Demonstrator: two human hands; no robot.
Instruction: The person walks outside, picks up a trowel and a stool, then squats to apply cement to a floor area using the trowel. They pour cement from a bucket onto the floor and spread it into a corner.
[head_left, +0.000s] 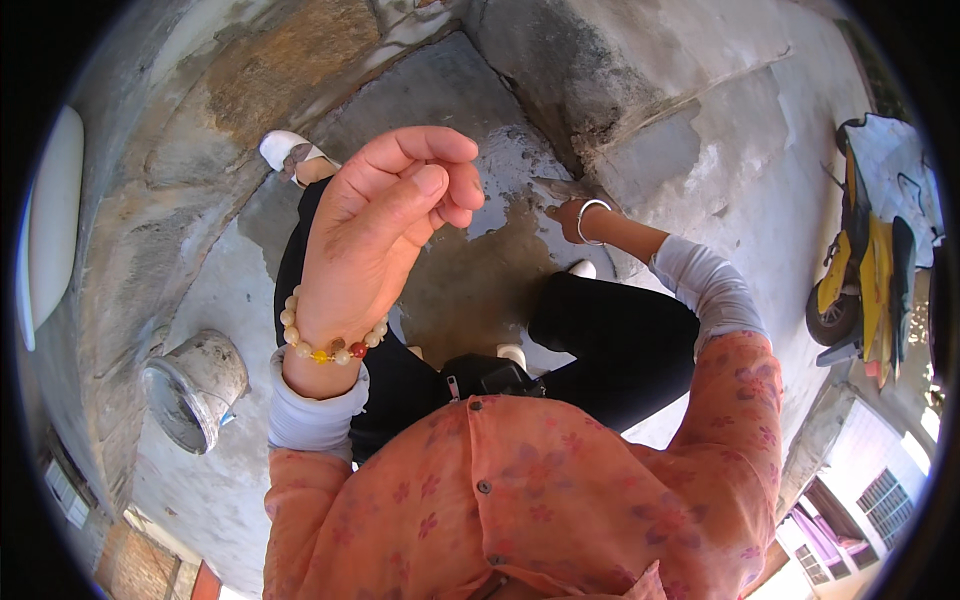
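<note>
My left hand (386, 199) is raised close to the camera, its fingers loosely curled and thumb bent inward. Nothing shows in it. A bead bracelet (330, 351) circles that wrist. Low by the wall's corner, my right hand (570, 219), below a silver-coloured bangle (592, 223), is closed at a flat grey blade (566, 187) that looks like a trowel. The handle is hidden by my fingers. Between my feet the concrete floor (480, 292) carries a dark wet patch, with a shinier smear near the blade.
A mortar-stained bucket (199, 390) lies tilted on the left. Rough rendered walls (637, 82) meet the floor ahead and on both sides. To the right stands a yellow scooter (862, 262) under a pale cover. My white shoe (283, 150) is beside the left wall.
</note>
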